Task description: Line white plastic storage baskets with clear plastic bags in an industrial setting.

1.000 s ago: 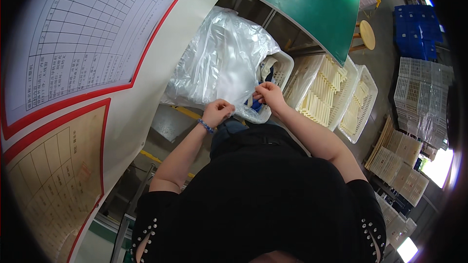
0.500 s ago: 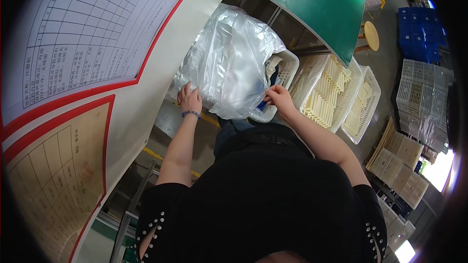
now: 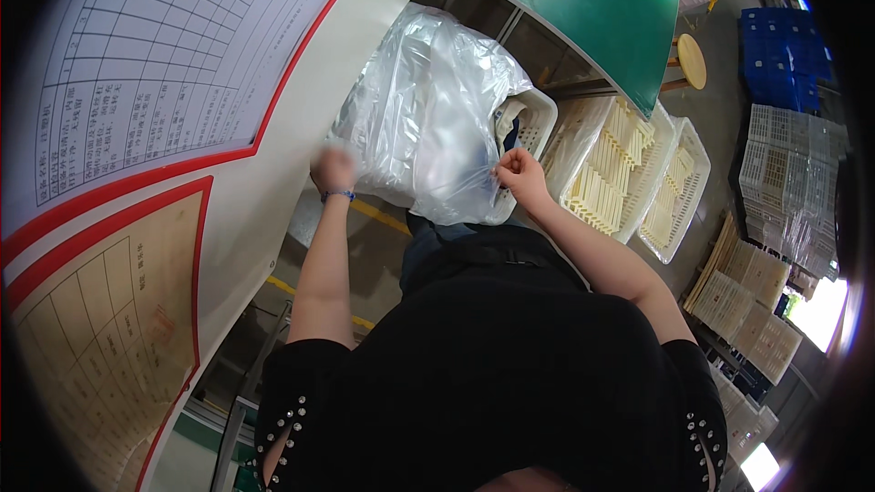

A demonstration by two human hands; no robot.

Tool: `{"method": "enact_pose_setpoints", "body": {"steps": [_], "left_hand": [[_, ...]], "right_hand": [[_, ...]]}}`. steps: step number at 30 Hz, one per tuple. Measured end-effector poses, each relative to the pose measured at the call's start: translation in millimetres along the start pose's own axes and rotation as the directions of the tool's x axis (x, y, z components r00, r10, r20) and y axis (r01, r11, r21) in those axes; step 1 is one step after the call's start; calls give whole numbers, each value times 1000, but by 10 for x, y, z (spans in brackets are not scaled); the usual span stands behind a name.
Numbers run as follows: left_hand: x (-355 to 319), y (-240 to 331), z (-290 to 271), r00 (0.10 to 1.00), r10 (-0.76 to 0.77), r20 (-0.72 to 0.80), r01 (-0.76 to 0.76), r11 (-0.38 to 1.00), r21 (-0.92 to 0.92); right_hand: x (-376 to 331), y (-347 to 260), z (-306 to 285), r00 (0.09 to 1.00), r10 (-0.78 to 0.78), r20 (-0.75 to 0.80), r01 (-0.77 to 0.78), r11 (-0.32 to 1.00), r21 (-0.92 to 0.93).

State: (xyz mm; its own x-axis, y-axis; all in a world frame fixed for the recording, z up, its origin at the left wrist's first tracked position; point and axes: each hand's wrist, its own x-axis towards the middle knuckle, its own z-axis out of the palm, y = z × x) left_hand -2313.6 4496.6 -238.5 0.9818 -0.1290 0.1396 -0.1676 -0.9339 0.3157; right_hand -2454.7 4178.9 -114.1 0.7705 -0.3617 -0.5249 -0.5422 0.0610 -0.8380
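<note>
A big clear plastic bag (image 3: 428,109) bulges over a white slotted crate (image 3: 538,123) in front of me. My left hand (image 3: 334,169), with a blue band at the wrist, is blurred and presses on the bag's lower left side. On the right, my right hand (image 3: 519,173) pinches the bag's edge beside the crate's rim. Something dark blue shows inside the crate, mostly hidden by the plastic.
A white board (image 3: 155,109) with printed tables and red borders stands close on the left. A green tabletop (image 3: 592,0) lies beyond the bag. Cream slotted trays (image 3: 629,173) sit to the right; stacks of white crates (image 3: 788,182), blue crates (image 3: 784,55) and a round stool (image 3: 691,59) stand farther off.
My left hand has swung from the middle of the bag, next to my right hand, out to the bag's left side. My right hand stays at the crate's rim.
</note>
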Motion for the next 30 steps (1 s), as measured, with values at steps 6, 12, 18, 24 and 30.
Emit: {"method": "enact_pose_setpoints", "body": {"steps": [6,12,18,24,30], "left_hand": [[-105,324,-295,819,-227,527,554,555,-621],[-164,773,-525,599,21,800,795,107,-598],[-161,1085,-525,567,21,824,817,115,-565],[-153,1171,-531,455,113,883,884,62,-463],[-193,1171,-536,557,88,826,811,156,-563]], "right_hand": [[43,-32,117,985,-168,48,167,986,26],[89,-198,305,966,-25,256,99,956,-278],[164,-308,623,945,45,323,75,934,-350],[190,-364,799,933,70,353,98,894,-437],[198,-338,784,942,77,326,99,866,-491]]}}
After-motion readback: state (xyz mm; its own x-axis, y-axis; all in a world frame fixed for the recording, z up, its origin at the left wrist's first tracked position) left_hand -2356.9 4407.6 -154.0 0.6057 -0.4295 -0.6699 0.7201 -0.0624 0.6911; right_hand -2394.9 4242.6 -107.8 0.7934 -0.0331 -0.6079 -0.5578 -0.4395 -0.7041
